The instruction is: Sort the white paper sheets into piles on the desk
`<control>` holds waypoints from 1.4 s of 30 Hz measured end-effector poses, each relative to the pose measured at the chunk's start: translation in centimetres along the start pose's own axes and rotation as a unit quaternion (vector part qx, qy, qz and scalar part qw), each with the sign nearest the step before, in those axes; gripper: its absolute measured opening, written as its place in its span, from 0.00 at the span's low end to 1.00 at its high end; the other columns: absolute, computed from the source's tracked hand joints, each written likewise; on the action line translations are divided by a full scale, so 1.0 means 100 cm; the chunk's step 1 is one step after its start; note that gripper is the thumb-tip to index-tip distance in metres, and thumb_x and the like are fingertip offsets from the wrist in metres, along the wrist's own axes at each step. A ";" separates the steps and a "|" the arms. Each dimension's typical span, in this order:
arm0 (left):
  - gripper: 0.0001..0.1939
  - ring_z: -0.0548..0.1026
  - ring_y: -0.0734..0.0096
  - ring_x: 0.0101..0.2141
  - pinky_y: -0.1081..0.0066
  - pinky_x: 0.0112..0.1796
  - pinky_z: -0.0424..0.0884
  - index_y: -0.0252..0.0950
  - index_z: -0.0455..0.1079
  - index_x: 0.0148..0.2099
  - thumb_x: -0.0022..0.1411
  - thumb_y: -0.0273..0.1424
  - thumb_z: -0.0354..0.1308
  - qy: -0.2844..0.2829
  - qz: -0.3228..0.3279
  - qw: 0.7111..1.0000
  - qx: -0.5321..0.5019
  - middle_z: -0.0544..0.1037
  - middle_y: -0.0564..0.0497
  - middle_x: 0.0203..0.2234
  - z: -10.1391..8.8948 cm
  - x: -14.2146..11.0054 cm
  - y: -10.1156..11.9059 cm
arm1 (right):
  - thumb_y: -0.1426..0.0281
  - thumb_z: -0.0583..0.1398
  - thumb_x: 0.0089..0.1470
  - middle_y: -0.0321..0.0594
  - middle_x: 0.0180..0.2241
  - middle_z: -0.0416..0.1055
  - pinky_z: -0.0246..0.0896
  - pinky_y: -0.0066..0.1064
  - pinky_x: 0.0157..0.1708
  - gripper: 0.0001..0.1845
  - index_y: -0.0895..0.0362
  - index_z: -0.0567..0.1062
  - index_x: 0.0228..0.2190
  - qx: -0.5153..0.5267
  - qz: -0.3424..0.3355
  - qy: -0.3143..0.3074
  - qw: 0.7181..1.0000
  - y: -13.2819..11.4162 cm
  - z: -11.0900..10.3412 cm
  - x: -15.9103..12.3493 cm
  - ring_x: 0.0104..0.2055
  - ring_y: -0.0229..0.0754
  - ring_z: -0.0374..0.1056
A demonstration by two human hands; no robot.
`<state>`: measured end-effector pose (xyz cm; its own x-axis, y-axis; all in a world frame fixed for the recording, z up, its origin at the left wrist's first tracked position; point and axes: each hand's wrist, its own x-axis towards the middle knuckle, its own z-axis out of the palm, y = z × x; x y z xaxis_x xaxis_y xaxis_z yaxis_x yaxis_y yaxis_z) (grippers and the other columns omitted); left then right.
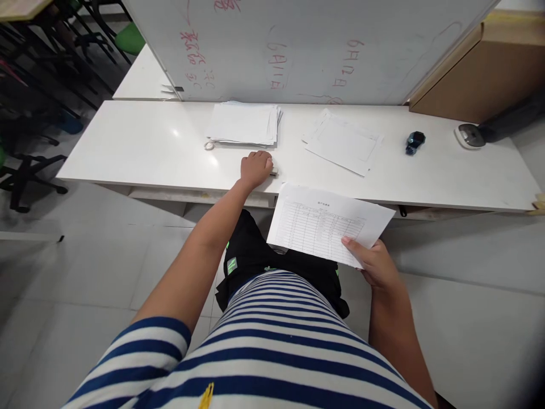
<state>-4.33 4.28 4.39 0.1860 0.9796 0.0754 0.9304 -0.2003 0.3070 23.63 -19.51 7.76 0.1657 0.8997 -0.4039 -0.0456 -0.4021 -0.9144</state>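
On the desk near its front edge, my left hand (256,169) is closed over a small white stapler-like object (275,171). Only one end of it shows past the fingers; the rest is hidden under the palm. My right hand (374,262) grips printed sheets (326,221) by the near right corner, thumb on top and fingers beneath. The top sheet carries a table with a heading, and the paper is held in front of the desk edge, above my lap. Just beyond my left hand lies a stack of white paper (243,123).
Several loose sheets (344,142) lie spread on the white desk (149,142). A white ring-shaped item (209,146) sits by the stack. To the right are a dark blue glossy object (414,142) and a cardboard box (481,74). A whiteboard (306,51) stands along the back.
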 end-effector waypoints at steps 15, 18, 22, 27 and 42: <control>0.25 0.65 0.62 0.55 0.63 0.52 0.63 0.41 0.58 0.61 0.65 0.42 0.43 0.007 0.018 0.992 -0.127 0.68 0.46 0.55 -0.034 -0.020 -0.039 | 0.57 0.68 0.41 0.46 0.41 0.76 0.71 0.34 0.26 0.29 0.58 0.76 0.44 0.034 0.016 0.024 0.999 0.005 -0.001 0.001 0.36 0.49 0.73; 0.26 0.64 0.57 0.56 0.61 0.55 0.60 0.41 0.64 0.57 0.58 0.45 0.53 -0.021 0.063 0.997 -0.049 0.70 0.46 0.54 -0.030 -0.033 -0.047 | 0.56 0.67 0.41 0.46 0.39 0.76 0.59 0.28 0.12 0.30 0.59 0.74 0.45 0.033 0.036 0.079 0.996 0.006 0.001 0.011 0.25 0.43 0.70; 0.22 0.64 0.58 0.55 0.60 0.54 0.59 0.42 0.67 0.54 0.60 0.42 0.53 0.014 0.042 0.999 -0.026 0.71 0.48 0.54 -0.019 -0.035 -0.048 | 0.57 0.66 0.42 0.46 0.44 0.74 0.59 0.27 0.14 0.30 0.58 0.72 0.46 0.062 -0.014 0.125 0.990 -0.010 0.015 0.040 0.29 0.43 0.70; 0.21 0.64 0.57 0.55 0.60 0.53 0.59 0.43 0.68 0.53 0.60 0.43 0.53 0.011 0.028 0.999 -0.036 0.72 0.48 0.53 -0.019 -0.032 -0.048 | 0.57 0.65 0.42 0.43 0.42 0.72 0.65 0.30 0.19 0.28 0.55 0.70 0.45 0.049 -0.081 0.056 0.994 -0.066 0.060 0.103 0.36 0.45 0.70; 0.25 0.62 0.57 0.57 0.58 0.55 0.59 0.42 0.59 0.62 0.64 0.42 0.49 0.046 0.033 0.997 -0.050 0.65 0.44 0.58 -0.005 -0.033 -0.054 | 0.69 0.63 0.48 0.55 0.40 0.72 0.64 0.31 0.37 0.13 0.68 0.71 0.23 -0.234 -0.125 -0.150 0.952 -0.152 0.268 0.341 0.47 0.50 0.69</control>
<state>-10.12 2.09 3.00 0.2125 0.9599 0.1831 0.8800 -0.2694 0.3911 3.61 21.87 7.22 -0.1789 0.9572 -0.2276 0.4136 -0.1367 -0.9001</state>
